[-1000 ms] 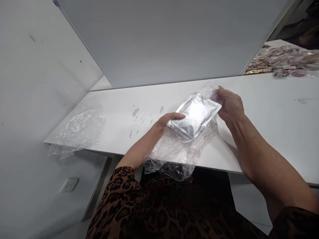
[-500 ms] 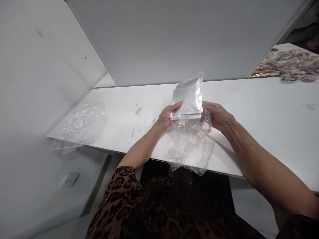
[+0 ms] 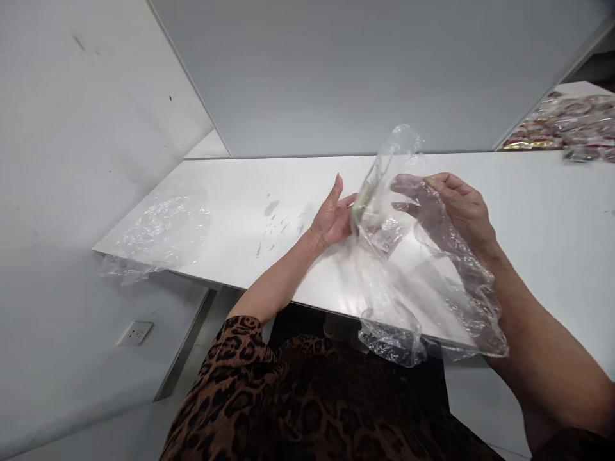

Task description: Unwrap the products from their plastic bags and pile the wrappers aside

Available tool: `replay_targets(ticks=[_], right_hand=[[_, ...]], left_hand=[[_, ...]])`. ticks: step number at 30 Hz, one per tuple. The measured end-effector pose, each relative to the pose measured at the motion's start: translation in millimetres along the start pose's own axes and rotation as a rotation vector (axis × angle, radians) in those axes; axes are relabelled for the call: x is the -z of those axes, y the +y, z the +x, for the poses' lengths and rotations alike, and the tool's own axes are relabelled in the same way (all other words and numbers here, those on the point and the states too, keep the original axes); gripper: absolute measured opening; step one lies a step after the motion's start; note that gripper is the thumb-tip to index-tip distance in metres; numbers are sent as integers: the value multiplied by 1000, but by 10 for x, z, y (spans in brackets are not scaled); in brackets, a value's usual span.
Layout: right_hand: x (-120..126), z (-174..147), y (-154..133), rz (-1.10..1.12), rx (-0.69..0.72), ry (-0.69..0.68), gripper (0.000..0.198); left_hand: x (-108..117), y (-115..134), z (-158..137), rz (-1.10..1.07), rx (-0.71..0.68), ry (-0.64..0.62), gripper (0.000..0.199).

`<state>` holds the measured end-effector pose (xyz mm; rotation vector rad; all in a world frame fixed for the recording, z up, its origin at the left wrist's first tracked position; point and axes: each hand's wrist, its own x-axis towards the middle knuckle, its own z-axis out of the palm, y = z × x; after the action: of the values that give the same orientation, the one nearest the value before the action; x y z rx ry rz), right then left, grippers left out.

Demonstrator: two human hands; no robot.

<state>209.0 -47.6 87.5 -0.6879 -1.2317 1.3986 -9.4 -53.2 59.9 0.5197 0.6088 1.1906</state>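
Observation:
A crumpled clear plastic bag [image 3: 432, 288] hangs above the near edge of the white table [image 3: 528, 218]. My right hand [image 3: 461, 205] grips its upper part, and its fingers show through the film. Inside the bag's raised end a silver pouch [image 3: 372, 192] stands almost edge-on, hard to make out, with a small printed label [image 3: 385, 240] below it. My left hand [image 3: 331, 218] is held flat with straight fingers against the left side of that raised end, its thumb at the film. The bag's loose lower part sags past the table edge.
A second clear plastic bag [image 3: 161, 234] lies at the table's left corner, partly over the edge. Several colourful wrapped packets [image 3: 571, 128] are heaped at the far right. A grey partition [image 3: 336, 70] stands behind the table. A wall socket [image 3: 134, 333] sits low on the left.
The pouch was lifted from flat on the table to upright, then turned edge-on. My left hand let go of its bottom and flattened. My right hand moved up and right with the film.

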Motion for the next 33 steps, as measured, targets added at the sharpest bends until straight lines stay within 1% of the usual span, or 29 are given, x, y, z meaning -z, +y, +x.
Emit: replay_targets(ticks=[3, 6, 9, 12, 14, 17, 19, 21, 23, 25, 27, 29, 31, 33], right_hand=[[50, 47, 3, 25, 38, 57, 40], [114, 63, -45, 17, 86, 105, 44], [176, 55, -94, -25, 143, 151, 36], [226, 51, -100, -53, 257, 184, 29], [244, 58, -78, -26, 299, 152, 28], [219, 86, -32, 49, 265, 39, 24], [139, 123, -15, 99, 234, -25, 21], [-2, 176, -28, 140, 207, -82, 19], [-198, 244, -72, 197, 168, -151, 17], [-423, 318, -129, 267, 125, -211, 14], [-634, 383, -177, 328, 107, -219, 13], [-786, 421, -207, 396, 122, -192, 14], [-839, 422, -233, 463, 160, -169, 12], [-780, 389, -274, 458, 198, -158, 12]], left_hand=[[-43, 59, -51, 3, 64, 17, 71], [-26, 73, -31, 46, 19, 105, 67], [58, 43, 55, 133, 57, 134, 64], [172, -12, 150, 251, 84, 145, 60], [236, -53, 198, 289, 70, 83, 57], [288, -105, 238, 325, 88, -96, 51], [297, -128, 250, 362, 114, -157, 49], [293, -141, 251, 367, 134, -182, 50], [272, -139, 237, 322, 141, -208, 56], [233, -119, 198, 247, 152, -233, 69], [180, -81, 135, 176, 170, -234, 84], [131, -37, 64, 125, 162, -205, 95], [107, 6, 7, 87, 138, -192, 102], [113, 42, -24, 52, 133, -231, 107]])
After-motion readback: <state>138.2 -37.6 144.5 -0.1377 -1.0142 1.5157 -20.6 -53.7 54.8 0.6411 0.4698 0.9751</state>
